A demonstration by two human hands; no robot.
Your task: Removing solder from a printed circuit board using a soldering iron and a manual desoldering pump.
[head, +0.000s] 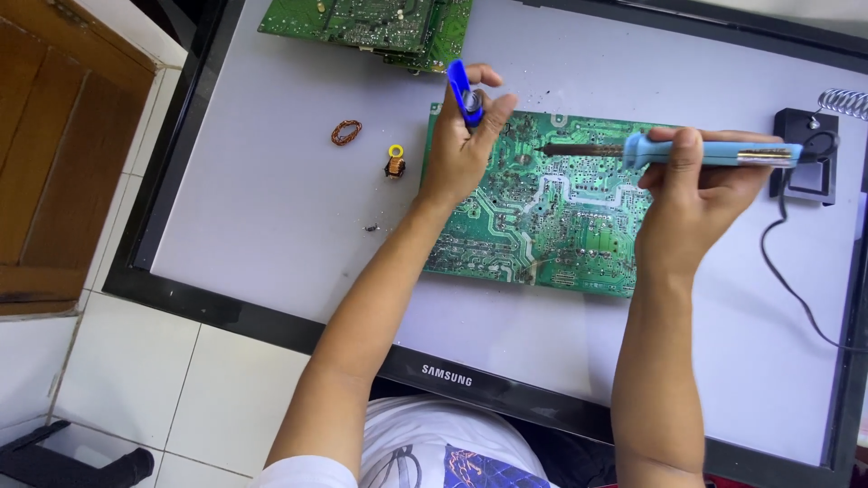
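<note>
A green circuit board lies solder side up on a pale grey screen panel. My left hand rests on the board's left edge and grips a blue tool that stands up between thumb and fingers. My right hand holds a light blue soldering iron level above the board, its dark tip pointing left over the upper middle of the board.
A second green board lies at the panel's top edge. A copper wire coil and a small yellow-topped coil part sit left of my left hand. A black iron stand with a spring and a black cord sit at right. Wooden furniture stands at far left.
</note>
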